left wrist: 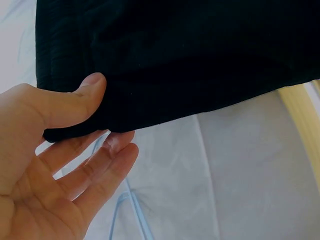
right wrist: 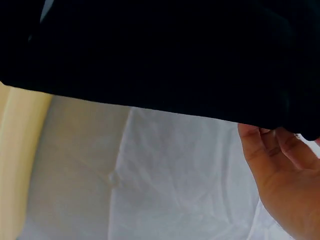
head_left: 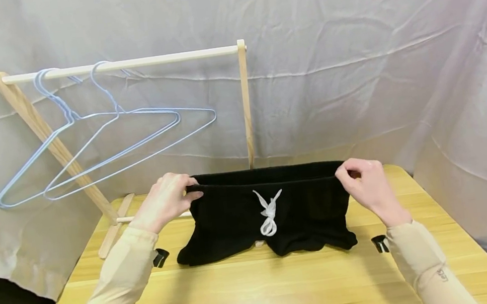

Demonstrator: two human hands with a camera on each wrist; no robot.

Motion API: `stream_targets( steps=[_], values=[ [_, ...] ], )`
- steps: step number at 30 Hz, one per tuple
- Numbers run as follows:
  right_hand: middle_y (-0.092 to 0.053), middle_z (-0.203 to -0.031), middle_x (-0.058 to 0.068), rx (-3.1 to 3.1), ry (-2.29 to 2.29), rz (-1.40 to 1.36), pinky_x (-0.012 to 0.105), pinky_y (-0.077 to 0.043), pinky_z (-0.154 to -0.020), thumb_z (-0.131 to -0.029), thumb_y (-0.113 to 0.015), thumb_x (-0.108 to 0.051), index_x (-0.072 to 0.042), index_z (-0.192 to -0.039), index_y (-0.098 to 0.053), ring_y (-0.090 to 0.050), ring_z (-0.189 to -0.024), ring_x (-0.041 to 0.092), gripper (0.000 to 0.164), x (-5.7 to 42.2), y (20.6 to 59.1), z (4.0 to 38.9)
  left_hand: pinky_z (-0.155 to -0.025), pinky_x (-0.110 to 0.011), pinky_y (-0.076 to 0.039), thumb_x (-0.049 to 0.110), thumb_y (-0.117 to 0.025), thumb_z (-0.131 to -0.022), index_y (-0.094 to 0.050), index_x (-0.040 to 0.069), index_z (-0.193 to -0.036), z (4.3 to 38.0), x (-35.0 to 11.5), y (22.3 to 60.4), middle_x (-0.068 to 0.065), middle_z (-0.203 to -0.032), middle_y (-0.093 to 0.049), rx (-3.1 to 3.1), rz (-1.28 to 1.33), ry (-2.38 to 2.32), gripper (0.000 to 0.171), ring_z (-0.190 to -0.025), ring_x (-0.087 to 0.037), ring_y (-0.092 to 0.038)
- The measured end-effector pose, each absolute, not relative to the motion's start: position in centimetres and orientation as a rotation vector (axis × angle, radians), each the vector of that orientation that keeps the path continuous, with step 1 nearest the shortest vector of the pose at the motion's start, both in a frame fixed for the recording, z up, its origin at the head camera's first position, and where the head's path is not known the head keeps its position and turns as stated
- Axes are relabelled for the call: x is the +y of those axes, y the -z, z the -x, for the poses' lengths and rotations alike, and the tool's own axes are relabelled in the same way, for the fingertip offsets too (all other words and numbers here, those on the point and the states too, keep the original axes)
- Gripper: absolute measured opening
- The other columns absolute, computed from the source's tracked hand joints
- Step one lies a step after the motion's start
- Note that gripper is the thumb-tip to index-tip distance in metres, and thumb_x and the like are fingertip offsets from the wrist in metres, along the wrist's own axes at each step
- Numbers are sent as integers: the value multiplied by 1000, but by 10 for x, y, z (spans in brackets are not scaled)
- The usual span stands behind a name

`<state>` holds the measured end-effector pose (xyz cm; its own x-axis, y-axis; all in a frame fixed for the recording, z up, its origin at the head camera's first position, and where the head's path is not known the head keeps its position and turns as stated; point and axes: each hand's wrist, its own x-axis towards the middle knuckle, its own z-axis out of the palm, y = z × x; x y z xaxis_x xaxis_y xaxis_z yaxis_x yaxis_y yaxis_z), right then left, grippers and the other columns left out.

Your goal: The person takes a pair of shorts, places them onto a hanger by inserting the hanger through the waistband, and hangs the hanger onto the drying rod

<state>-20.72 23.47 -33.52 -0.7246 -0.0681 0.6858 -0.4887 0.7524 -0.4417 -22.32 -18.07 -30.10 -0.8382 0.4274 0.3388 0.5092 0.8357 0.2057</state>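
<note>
A pair of black shorts (head_left: 233, 214) with a tied white drawstring (head_left: 269, 215) hangs upright between both hands, its leg openings close to the tabletop. My left hand (head_left: 168, 198) pinches the left end of the waistband, thumb in front and fingers behind, as the left wrist view shows on the black cloth (left wrist: 175, 55). At the other end of the waistband, my right hand (head_left: 368, 182) grips the fabric; in the right wrist view its fingertips are partly hidden by the shorts (right wrist: 150, 65). The waistband is stretched wide, with its opening visible from above.
Behind and to the left stands a wooden rack (head_left: 246, 106) with a white rail (head_left: 168, 58). Several light blue wire hangers (head_left: 117, 109) hang from it. Under everything lies a wood-grain table (head_left: 251, 293), with grey cloth (head_left: 350, 57) draped behind.
</note>
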Motion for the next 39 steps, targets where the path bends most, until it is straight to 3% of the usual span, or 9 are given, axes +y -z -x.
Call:
stream_targets(
  steps=[3,6,12,17,23,25,29,34,39],
  values=[
    [-71,-74,2,-2323,-863,-425,8,-42,-67,-88,-57,0,-14,-73,-73,-53,-67,-7,26,233,342,202,-62,-37,-49,17,-78,-87,-78,11,-90,222,-182,306,-2,-86,-76,-2770,731,434,7,-72,-20,-61],
    [-74,-83,3,-2369,-915,-443,7,-44,-71,-92,-55,-1,-14,-81,-75,-55,-73,-6,27,233,345,199,-59,-32,-45,17,-79,-87,-78,12,-89,221,-183,312,0,-86,-76,-2794,751,457,5,-69,-16,-58],
    [-74,-87,5,-2426,-959,-440,8,-43,-71,-94,-53,-1,-13,-85,-75,-56,-74,-4,27,240,356,199,-57,-27,-40,21,-78,-88,-77,15,-86,221,-181,326,1,-84,-76,-2836,765,462,7,-62,-12,-49],
    [-74,-88,3,-2449,-942,-488,11,-44,-70,-94,-55,-1,-13,-87,-76,-57,-75,-3,25,243,366,201,-58,-32,-45,27,-78,-87,-77,18,-86,220,-179,337,1,-86,-75,-2905,720,431,10,-66,-12,-55],
    [-71,-86,-2,-2415,-885,-580,16,-43,-68,-94,-57,0,-13,-88,-76,-53,-73,-1,23,233,369,203,-74,-48,-56,37,-79,-86,-77,10,-106,220,-180,337,-8,-108,-76,-3046,692,323,33,-92,-26,-70],
    [-70,-87,-1,-2402,-889,-602,16,-42,-67,-94,-57,0,-12,-89,-76,-51,-72,0,23,230,369,203,-85,-56,-55,40,-79,-85,-75,8,-113,219,-179,337,-11,-119,-74,-3092,690,303,42,-107,-33,-69],
    [-71,-90,-1,-2404,-910,-592,16,-42,-69,-94,-56,-1,-13,-90,-76,-52,-75,1,23,226,370,203,-93,-63,-49,45,-77,-86,-72,7,-119,215,-179,337,-13,-130,-68,-3143,706,303,50,-124,-36,-61],
    [-71,-94,-1,-2399,-918,-581,17,-42,-77,-97,-55,-3,-13,-94,-76,-59,-85,8,23,221,370,204,-98,-65,-46,45,-76,-87,-71,7,-120,212,-179,337,-13,-138,-62,-3159,725,290,50,-132,-36,-54],
    [-71,-96,-1,-2405,-906,-591,20,-42,-81,-98,-57,-5,-14,-96,-76,-62,-89,14,21,216,372,204,-103,-66,-43,40,-77,-88,-74,10,-113,211,-179,337,-13,-143,-59,-3115,811,278,39,-136,-40,-48]
  ],
)
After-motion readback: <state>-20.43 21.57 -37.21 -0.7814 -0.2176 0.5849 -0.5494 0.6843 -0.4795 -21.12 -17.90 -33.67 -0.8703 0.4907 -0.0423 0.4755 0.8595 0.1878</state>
